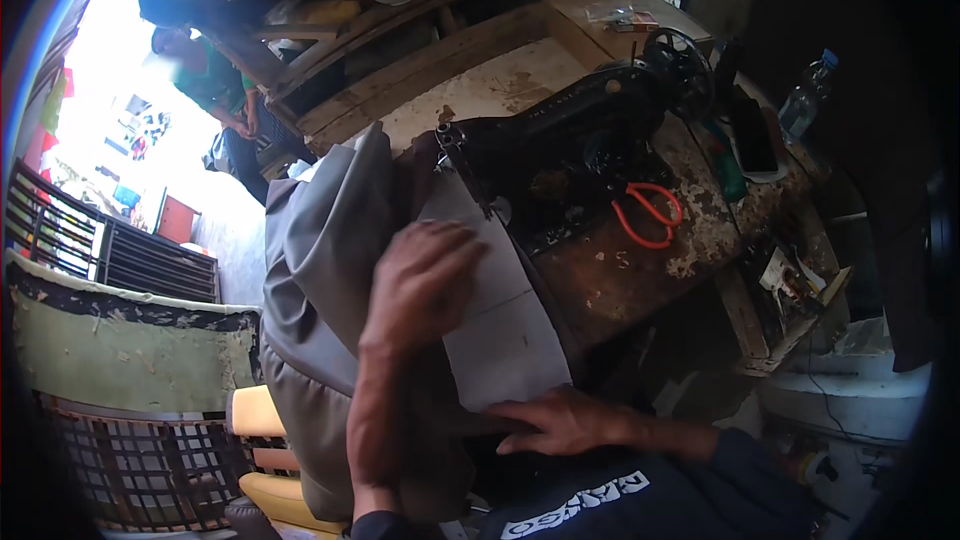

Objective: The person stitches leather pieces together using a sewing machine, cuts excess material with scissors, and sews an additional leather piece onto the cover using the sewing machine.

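A black sewing machine (560, 118) stands on a worn wooden table, its needle end over a long pale grey-white panel (500, 315). That panel joins a large bunched piece of grey leather-like material (320, 230), which hangs down on the left. My left hand (425, 275) is over the panel's left side, just short of the needle; its fingers bend downward and look smeared, so their grip is unclear. At the panel's near end, my right hand (560, 420) rests with fingers stretched out along the edge.
Orange-handled scissors (648, 215) lie beside the machine. Farther right are a phone (752, 145), a green object (730, 175) and a plastic bottle (808, 95). An open drawer (790, 290) holds small items. Yellow slats (258, 415) are at lower left; a person (225, 100) sits beyond.
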Demonstrator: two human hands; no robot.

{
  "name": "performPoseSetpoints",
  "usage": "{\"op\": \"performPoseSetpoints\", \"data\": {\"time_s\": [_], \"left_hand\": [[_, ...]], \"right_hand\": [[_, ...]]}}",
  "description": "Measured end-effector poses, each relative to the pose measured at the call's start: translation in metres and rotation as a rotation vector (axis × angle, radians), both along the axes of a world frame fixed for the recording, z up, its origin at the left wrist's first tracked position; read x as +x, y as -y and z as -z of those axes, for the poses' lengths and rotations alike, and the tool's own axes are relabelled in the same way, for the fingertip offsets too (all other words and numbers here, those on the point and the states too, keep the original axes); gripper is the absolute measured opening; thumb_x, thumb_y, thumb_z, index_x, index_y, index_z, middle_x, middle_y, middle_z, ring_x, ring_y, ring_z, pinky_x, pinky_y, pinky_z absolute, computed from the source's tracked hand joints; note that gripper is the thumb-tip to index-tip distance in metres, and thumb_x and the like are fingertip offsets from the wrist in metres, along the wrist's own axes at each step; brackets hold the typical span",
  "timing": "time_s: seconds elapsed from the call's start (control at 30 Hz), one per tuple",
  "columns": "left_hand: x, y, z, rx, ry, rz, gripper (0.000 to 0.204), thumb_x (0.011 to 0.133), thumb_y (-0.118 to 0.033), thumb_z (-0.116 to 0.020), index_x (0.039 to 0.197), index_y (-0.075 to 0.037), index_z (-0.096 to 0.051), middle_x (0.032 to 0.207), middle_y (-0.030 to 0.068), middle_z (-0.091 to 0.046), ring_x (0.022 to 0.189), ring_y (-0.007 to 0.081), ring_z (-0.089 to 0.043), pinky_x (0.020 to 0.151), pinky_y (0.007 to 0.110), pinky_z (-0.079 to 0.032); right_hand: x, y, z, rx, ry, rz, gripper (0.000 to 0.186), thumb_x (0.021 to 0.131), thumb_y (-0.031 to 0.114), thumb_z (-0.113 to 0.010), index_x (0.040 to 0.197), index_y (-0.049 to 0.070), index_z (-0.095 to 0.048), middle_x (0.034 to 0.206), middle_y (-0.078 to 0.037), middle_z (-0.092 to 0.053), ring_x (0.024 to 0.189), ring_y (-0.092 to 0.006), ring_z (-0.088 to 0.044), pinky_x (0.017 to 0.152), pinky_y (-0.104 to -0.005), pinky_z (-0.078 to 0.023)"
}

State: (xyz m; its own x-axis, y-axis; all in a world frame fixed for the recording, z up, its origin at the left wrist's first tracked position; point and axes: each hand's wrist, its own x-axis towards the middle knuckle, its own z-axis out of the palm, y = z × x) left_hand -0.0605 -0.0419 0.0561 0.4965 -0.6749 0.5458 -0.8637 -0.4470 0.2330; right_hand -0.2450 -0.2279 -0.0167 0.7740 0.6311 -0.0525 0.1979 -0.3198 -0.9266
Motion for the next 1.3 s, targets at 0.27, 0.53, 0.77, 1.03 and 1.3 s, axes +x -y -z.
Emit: {"op": "performPoseSetpoints", "data": {"time_s": [0.27, 0.53, 0.77, 1.03, 1.3], "left_hand": [[0.0, 0.01, 0.069, 0.26, -0.269, -0.049, 0.04, 0.09, -0.021, -0.071, 0.129, -0.012, -0.071, 0.136, 0.0114, -0.066, 0.126, 0.0317, -0.06, 0.105, 0.045, -0.047], [-0.003, 0.011, 0.074, 0.318, -0.244, -0.004, 0.044, 0.093, -0.028, -0.071, 0.134, -0.014, -0.068, 0.144, 0.0095, -0.062, 0.137, 0.0322, -0.054, 0.111, 0.048, -0.042], [-0.005, 0.012, 0.066, 0.329, -0.292, -0.003, 0.044, 0.093, -0.028, -0.071, 0.135, -0.014, -0.068, 0.145, 0.0116, -0.062, 0.139, 0.0328, -0.053, 0.11, 0.047, -0.042], [-0.007, 0.018, 0.061, 0.348, -0.297, 0.004, 0.042, 0.094, -0.031, -0.07, 0.134, -0.02, -0.07, 0.146, 0.0117, -0.059, 0.139, 0.0339, -0.051, 0.109, 0.048, -0.042], [-0.013, 0.011, 0.073, 0.373, -0.253, -0.034, 0.044, 0.092, -0.032, -0.072, 0.135, -0.022, -0.07, 0.148, 0.0117, -0.057, 0.14, 0.0336, -0.049, 0.113, 0.053, -0.038]], "right_hand": [[-0.047, 0.016, 0.037, 0.043, -0.109, 0.951, 0.044, 0.094, 0.029, -0.077, 0.119, -0.001, -0.057, 0.084, -0.012, -0.07, 0.076, -0.0303, -0.071, 0.07, -0.0392, -0.055], [-0.046, 0.035, 0.022, -0.069, -0.14, 0.873, 0.045, 0.092, 0.034, -0.079, 0.117, 0.001, -0.062, 0.095, -0.019, -0.073, 0.086, -0.0346, -0.074, 0.074, -0.042, -0.057], [-0.043, 0.045, 0.011, -0.099, -0.074, 0.779, 0.029, 0.095, 0.033, -0.075, 0.1, 0.005, -0.072, 0.093, -0.016, -0.071, 0.077, -0.0313, -0.071, 0.067, -0.0401, -0.053], [-0.052, 0.054, 0.026, -0.006, -0.283, 0.781, 0.033, 0.098, 0.037, -0.071, 0.097, 0.005, -0.072, 0.079, -0.014, -0.07, 0.066, -0.0224, -0.067, 0.062, -0.0367, -0.05], [-0.001, 0.089, 0.014, -0.233, 0.055, 0.398, 0.026, 0.095, 0.029, -0.071, 0.092, 0.003, -0.069, 0.079, -0.023, -0.068, 0.074, -0.0418, -0.069, 0.065, -0.0463, -0.053]]}}
